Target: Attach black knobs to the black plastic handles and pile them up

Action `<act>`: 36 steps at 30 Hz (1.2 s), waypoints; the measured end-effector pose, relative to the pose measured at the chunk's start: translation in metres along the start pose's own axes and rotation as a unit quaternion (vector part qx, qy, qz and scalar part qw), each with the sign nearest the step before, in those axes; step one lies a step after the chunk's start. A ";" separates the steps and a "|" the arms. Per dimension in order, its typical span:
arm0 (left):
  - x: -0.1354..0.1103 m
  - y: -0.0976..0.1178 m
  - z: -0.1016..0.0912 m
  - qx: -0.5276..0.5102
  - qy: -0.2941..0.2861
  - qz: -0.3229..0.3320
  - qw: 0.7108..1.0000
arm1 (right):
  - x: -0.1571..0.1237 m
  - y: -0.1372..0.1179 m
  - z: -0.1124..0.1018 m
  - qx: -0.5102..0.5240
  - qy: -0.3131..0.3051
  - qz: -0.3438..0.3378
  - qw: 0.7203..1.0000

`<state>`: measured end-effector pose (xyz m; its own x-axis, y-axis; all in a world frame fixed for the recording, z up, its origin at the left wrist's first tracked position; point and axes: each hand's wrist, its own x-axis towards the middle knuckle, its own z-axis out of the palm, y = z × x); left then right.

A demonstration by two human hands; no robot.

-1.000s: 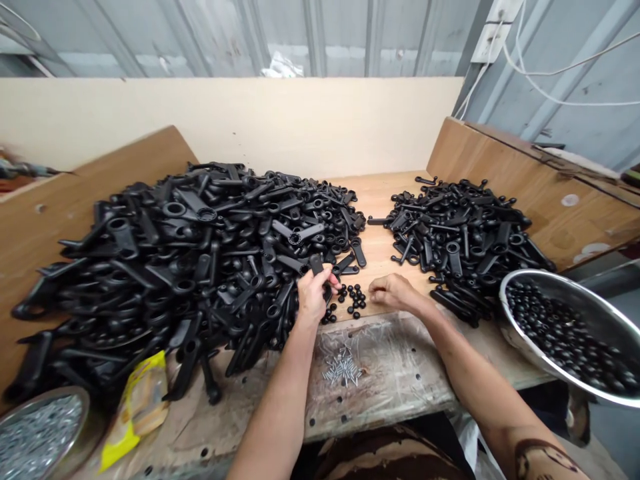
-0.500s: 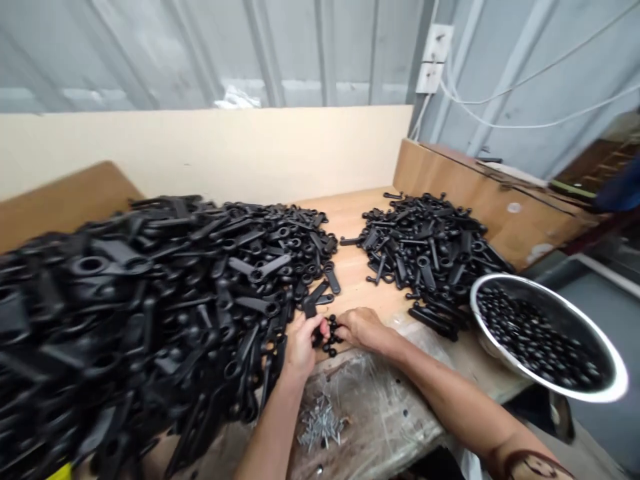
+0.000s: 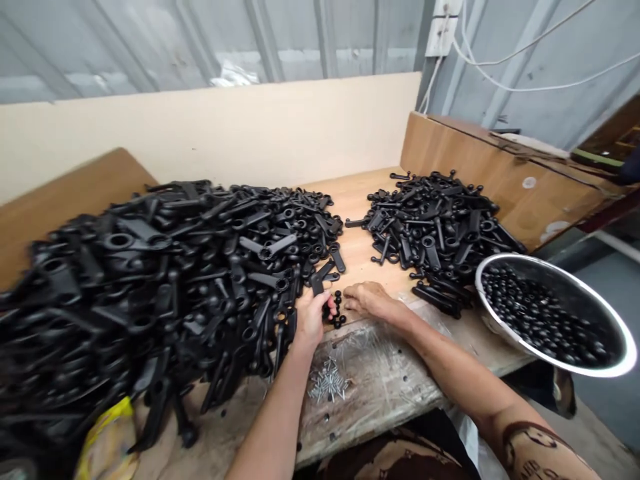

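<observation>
My left hand point(image 3: 311, 315) is closed around a black plastic lever handle point(image 3: 317, 284) at the front edge of the big pile of black handles point(image 3: 165, 273). My right hand point(image 3: 369, 299) rests on the wooden bench just right of it, fingers curled and pinched over a small cluster of black round caps point(image 3: 338, 308). Whether a cap is between its fingertips is hidden. The two hands are a few centimetres apart.
A smaller pile of black handles point(image 3: 435, 230) lies at the right. A steel bowl of black caps point(image 3: 553, 317) hangs over the bench's right edge. Loose silver screws point(image 3: 327, 383) lie on plastic sheet near the front edge. A yellow packet point(image 3: 107, 433) sits front left. Wooden side boards point(image 3: 500, 173) enclose the bench.
The head view swung and tilted, so the piles shifted in frame. My hands drew closer together at the caps; the left hand still grips the handle.
</observation>
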<state>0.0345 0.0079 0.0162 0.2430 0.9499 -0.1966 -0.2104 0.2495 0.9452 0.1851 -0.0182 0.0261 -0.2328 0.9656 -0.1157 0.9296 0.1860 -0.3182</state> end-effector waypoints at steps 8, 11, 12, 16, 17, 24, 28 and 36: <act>0.005 0.001 -0.006 -0.008 0.021 -0.001 1.000 | 0.002 0.010 0.013 0.005 0.010 -0.062 0.998; 0.004 0.001 -0.007 0.009 0.023 0.009 1.000 | 0.004 0.013 0.013 0.133 0.051 -0.048 0.989; 0.003 0.001 -0.006 0.019 0.022 0.014 0.999 | 0.004 0.012 0.012 0.205 0.075 -0.036 0.975; -0.004 -0.004 0.001 0.060 -0.007 0.032 0.998 | 0.001 0.001 0.003 0.472 0.142 -0.004 0.870; -0.006 -0.005 0.003 0.073 -0.025 0.035 0.996 | -0.001 -0.003 0.000 0.504 0.147 -0.001 0.851; -0.013 -0.015 0.010 0.112 -0.096 0.037 0.988 | -0.009 -0.012 -0.012 0.533 0.186 0.006 0.826; -0.014 -0.017 0.012 0.087 -0.089 0.006 0.992 | -0.008 -0.007 -0.009 0.500 0.202 0.011 0.842; -0.018 -0.003 0.010 -0.055 -0.097 -0.049 0.993 | -0.007 -0.001 -0.009 0.585 0.229 0.013 0.778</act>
<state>0.0403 -0.0123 0.0197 0.4424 0.8687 -0.2227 -0.2764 0.3683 0.8877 0.1887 -0.0238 0.0355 0.1561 0.9797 0.1260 -0.0273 0.1318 -0.9909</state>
